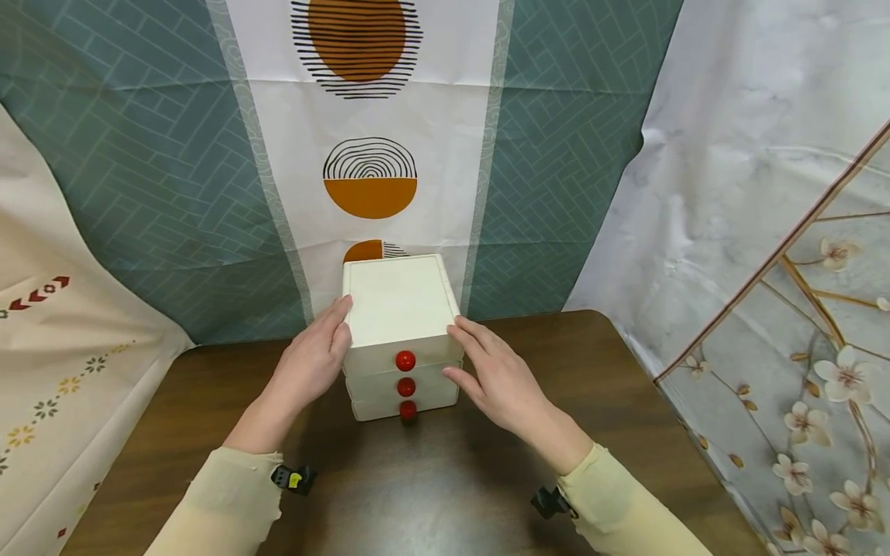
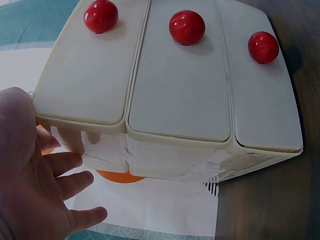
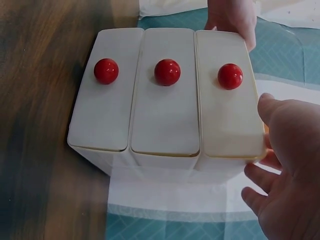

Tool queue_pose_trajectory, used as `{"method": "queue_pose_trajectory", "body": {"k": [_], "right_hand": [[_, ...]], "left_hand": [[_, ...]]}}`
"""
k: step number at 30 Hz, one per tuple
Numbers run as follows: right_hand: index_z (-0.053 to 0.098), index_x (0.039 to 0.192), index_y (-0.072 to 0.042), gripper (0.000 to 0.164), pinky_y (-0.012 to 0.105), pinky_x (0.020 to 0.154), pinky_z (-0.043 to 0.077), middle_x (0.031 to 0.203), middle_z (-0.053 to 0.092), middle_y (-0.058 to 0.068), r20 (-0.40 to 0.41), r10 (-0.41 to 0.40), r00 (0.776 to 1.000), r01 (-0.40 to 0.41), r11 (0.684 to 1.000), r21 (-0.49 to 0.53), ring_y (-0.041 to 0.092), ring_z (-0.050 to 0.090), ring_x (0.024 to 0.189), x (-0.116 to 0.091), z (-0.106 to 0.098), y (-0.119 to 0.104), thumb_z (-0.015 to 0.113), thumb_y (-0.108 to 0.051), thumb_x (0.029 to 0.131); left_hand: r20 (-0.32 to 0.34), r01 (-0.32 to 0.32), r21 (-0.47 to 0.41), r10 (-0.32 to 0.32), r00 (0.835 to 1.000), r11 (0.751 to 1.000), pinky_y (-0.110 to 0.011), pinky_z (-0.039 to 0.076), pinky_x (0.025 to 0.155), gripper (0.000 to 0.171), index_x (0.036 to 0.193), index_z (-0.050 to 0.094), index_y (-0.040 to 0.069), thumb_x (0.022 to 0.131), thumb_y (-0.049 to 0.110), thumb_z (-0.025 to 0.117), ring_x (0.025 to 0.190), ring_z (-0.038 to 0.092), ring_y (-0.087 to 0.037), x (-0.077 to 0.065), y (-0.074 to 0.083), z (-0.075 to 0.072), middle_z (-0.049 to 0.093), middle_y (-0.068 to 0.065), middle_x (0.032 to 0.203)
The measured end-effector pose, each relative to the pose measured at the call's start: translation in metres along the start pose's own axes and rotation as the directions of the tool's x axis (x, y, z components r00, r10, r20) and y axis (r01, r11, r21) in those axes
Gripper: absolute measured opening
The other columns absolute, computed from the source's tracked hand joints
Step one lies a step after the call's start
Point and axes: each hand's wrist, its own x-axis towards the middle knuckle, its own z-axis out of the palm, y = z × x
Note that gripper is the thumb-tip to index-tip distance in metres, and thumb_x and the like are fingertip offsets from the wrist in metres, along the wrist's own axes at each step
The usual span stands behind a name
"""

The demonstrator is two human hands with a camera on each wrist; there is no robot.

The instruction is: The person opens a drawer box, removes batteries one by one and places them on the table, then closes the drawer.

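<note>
A small white drawer unit [image 1: 399, 301] stands on the wooden table, its front toward me. It has three stacked drawers, each with a round red knob [image 1: 405, 361]; all are closed. My left hand [image 1: 313, 359] lies along the unit's left side near the top, thumb by the upper edge. In the left wrist view its fingers [image 2: 75, 185] are spread and nearly straight beside the wall. On the opposite side, my right hand [image 1: 501, 378] touches the upper right edge with extended fingertips. Its thumb points toward the front corner in the right wrist view.
The brown table [image 1: 417, 486] ends at a back edge just behind the unit. A green and white patterned cloth [image 1: 556, 177] hangs there. A flowered cloth [image 1: 786, 371] hangs at the right, a cream cloth [image 1: 76, 371] at the left.
</note>
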Motion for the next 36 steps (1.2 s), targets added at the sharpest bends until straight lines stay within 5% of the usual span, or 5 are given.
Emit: {"method": "queue_pose_trajectory", "body": {"k": [36], "right_hand": [[0.053, 0.164, -0.007, 0.068, 0.054, 0.118, 0.049, 0.168, 0.048, 0.011, -0.009, 0.061, 0.998, -0.061, 0.998, 0.001, 0.033, 0.052, 0.151, -0.006, -0.007, 0.012, 0.078, -0.034, 0.106]], "left_hand": [[0.054, -0.048, -0.007, 0.048, 0.997, 0.999, -0.057, 0.025, 0.131, 0.062, 0.175, 0.032, 0.007, 0.117, 0.029, 0.026, 0.165, 0.028, -0.035, 0.021, 0.004, 0.008, 0.028, -0.012, 0.180]]}}
